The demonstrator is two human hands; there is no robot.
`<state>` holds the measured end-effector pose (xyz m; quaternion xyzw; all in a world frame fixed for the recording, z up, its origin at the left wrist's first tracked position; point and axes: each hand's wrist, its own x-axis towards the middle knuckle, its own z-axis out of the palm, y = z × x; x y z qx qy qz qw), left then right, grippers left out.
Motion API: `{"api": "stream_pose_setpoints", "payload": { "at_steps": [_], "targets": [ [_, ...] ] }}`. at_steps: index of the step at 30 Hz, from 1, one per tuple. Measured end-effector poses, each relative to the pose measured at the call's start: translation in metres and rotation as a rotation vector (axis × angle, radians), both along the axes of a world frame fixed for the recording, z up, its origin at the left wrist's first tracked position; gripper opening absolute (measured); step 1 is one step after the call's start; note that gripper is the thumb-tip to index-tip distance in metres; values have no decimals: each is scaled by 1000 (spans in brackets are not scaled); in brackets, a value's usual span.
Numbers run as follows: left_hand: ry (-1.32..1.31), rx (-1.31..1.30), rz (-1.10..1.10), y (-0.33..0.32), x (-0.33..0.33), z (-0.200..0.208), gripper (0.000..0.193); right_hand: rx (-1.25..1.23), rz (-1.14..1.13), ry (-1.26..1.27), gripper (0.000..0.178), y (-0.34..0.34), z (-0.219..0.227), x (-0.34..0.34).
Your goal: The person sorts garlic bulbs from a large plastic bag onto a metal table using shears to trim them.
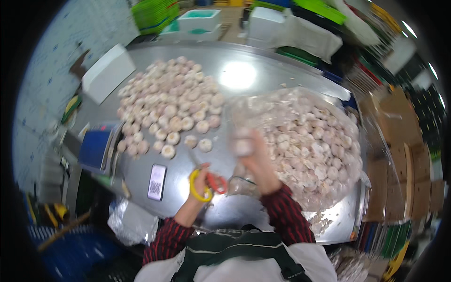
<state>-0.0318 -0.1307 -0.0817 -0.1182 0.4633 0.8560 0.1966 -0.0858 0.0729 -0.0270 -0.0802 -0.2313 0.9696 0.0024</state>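
Right hand (259, 160) holds garlic bulb (242, 146), frame centre; left hand (200, 180) holds scissors (210, 180).
Bulb likely light, firm, papery-slick; best gripped round the girth.

Sleeves (287, 216): striped, dark red and black. White garment (312, 261), with dark green bib (235, 240) (thin pale line across).

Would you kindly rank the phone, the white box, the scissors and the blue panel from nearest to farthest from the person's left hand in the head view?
From the left hand:
1. Scissors: in its grasp.
2. Phone: to its left.
3. Blue panel: farther left, past the phone.
4. White box: upper left, beyond the panel.
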Motion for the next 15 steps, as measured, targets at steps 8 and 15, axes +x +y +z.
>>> {"api": "stream_pose_setpoints", "payload": {
  "at_steps": [8,15],
  "targets": [
    [49,-131,72,-40,-16,-33,37,777,-196,218,46,-90,18,-99],
    [21,-214,4,-25,-34,-40,35,2023,-974,-71,15,211,-10,-30]
  ]
}}
